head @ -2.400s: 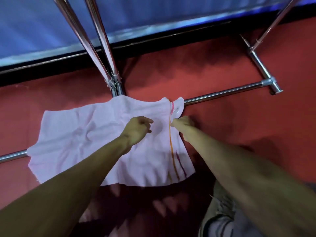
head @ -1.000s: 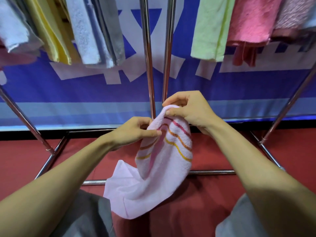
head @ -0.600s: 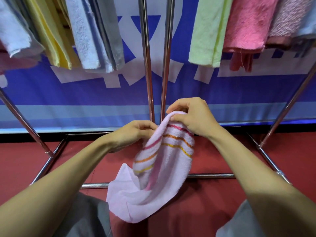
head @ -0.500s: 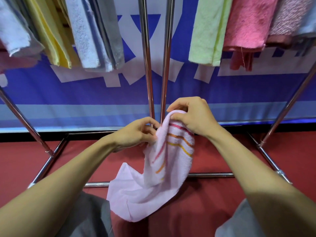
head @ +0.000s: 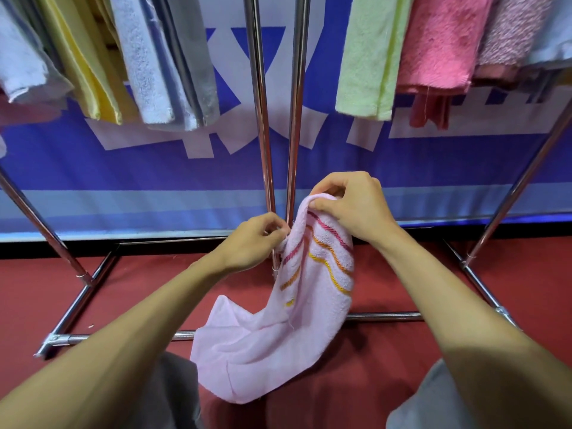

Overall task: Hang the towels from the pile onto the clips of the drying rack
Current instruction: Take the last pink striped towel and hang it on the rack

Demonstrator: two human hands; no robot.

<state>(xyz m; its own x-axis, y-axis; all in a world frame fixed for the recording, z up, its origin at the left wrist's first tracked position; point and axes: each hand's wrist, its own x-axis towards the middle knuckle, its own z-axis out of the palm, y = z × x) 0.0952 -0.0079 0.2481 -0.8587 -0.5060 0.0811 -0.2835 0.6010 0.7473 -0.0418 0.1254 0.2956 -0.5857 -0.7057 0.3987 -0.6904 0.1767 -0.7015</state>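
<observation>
A pale pink towel (head: 278, 342) with red, orange and yellow stripes hangs between my two hands in front of the drying rack. My right hand (head: 349, 205) pinches its top fold, higher up. My left hand (head: 250, 243) pinches the towel's edge a little lower and to the left. The rest of the towel sags down toward the red floor. Two steel uprights of the rack (head: 263, 119) rise just behind my hands. No clip shows in this view.
Hung towels fill the top: yellow (head: 89, 66), white and grey (head: 167, 63) at left, light green (head: 368, 57) and pink (head: 439, 44) at right. The rack's base bars (head: 383, 316) cross the red floor. A blue and white banner (head: 154, 168) stands behind. My grey-clad knees are at the bottom.
The towel came up off the rack's low bar into both hands. In the last half second my left hand slid along the edge toward my right, and the striped end bunched narrower.
</observation>
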